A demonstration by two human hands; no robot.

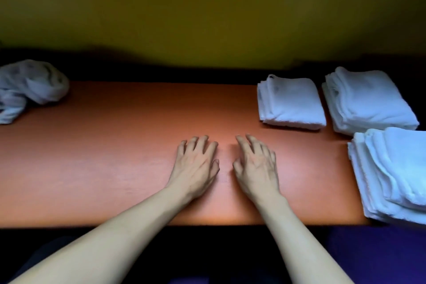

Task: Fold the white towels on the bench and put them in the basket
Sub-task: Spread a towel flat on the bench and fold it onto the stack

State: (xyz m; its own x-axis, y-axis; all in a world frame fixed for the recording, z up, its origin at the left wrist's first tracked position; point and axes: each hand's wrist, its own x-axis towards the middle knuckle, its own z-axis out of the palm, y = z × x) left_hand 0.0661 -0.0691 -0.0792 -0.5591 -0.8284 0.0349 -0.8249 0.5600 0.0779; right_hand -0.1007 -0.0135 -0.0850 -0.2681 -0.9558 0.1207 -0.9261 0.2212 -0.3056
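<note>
Hands, left (196,166) and right (257,166), lie flat, spread and empty on the bench (115,157), 3 folded stacks (291,102) sit right, so looks like we're between towels and next is reaching far left for the crumpled towel (30,86); no basket visible.

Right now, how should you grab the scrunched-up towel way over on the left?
Probably pinch the crumpled towel at its raised hump, with the left hand coming from the right across the bench. It lies bunched, no flat edge showing, so the puffy top is easiest to catch.
</note>
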